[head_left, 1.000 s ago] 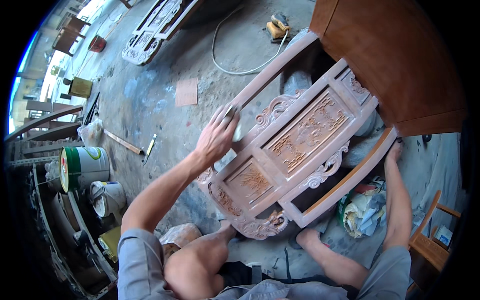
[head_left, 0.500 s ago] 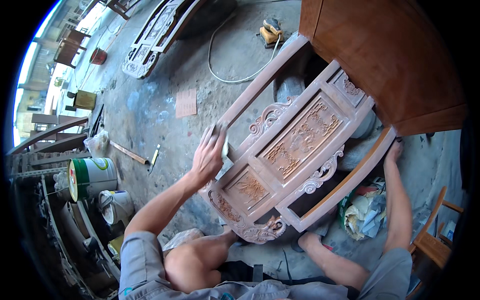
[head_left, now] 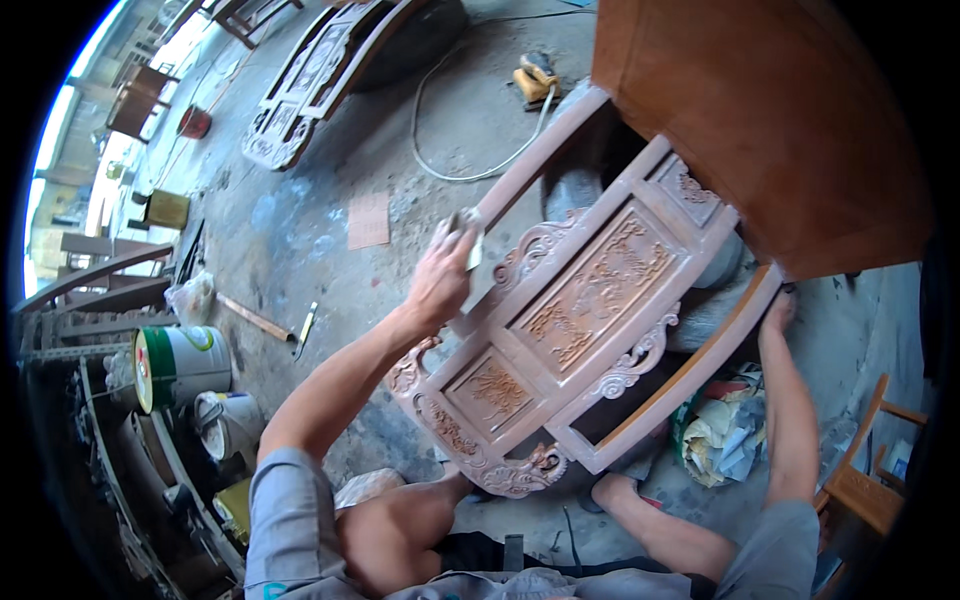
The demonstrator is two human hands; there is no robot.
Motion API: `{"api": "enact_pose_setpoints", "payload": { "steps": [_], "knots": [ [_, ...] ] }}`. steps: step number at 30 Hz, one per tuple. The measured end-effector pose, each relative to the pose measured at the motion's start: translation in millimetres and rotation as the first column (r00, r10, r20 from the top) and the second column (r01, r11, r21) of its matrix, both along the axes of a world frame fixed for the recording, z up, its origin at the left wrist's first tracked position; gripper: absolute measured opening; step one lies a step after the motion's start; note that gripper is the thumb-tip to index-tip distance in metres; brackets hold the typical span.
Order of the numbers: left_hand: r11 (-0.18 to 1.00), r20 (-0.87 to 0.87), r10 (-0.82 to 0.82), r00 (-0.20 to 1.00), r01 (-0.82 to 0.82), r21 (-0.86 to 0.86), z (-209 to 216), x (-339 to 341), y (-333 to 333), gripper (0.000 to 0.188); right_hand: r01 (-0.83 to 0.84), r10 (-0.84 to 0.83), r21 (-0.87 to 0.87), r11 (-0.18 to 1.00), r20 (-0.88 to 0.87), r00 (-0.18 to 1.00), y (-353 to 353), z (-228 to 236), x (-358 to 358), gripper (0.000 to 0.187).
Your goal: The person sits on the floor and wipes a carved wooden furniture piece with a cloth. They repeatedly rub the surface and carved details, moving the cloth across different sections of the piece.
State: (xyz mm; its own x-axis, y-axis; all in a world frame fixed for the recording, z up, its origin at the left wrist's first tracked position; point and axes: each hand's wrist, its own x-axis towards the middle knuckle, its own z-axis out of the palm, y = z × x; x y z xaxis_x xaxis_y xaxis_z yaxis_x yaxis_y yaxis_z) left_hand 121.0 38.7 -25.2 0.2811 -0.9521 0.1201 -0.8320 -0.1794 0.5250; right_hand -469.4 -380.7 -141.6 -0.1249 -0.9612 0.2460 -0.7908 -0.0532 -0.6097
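A carved wooden chair back [head_left: 598, 285], with open side rails and scrollwork, slants across the middle, joined to a smooth brown wooden panel [head_left: 740, 130] at the far right. My left hand [head_left: 442, 275] is on the left rail [head_left: 530, 165], its fingers bent around a pale folded sheet, apparently sandpaper [head_left: 475, 252], pressed to the wood. Over on the other side, my right hand [head_left: 778, 312] is closed around the outer edge of the right rail [head_left: 690, 375]; its fingertips are partly hidden. My bare legs are spread on either side of the chair back's near end.
A yellow power sander [head_left: 537, 80] with a pale cord lies beyond the left rail. A second carved chair back [head_left: 320, 65] is farther left. Buckets [head_left: 190, 365] and timber stand at the left. A bag of crumpled paper [head_left: 722, 435] sits below the right rail, near a small wooden chair [head_left: 865, 485].
My left hand has slid farther up and right along the left rail with the pale sheet. My right hand keeps its grip on the right rail. The view has shifted slightly.
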Motion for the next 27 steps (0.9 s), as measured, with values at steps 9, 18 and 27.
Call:
{"api": "enact_pose_setpoints", "payload": {
  "steps": [9, 18, 27],
  "knots": [
    [0.986, 0.062, -0.097, 0.993, 0.105, -0.133, 19, 8, -150, 0.053, 0.003, -0.007, 0.027, 1.000, 0.138, 0.990, 37, 7, 56, 0.044],
    [0.973, 0.372, -0.092, 0.923, 0.162, -0.162, 16, -8, -203, 0.055, 0.052, -0.073, 0.088, 0.995, 0.260, 0.963, 60, 32, 71, 0.051],
    [0.948, 0.556, -0.083, 0.827, 0.238, -0.213, 10, -14, -232, 0.051, 0.110, -0.132, 0.088, 0.990, 0.297, 0.946, 70, 40, 88, 0.054]
  ]
}}
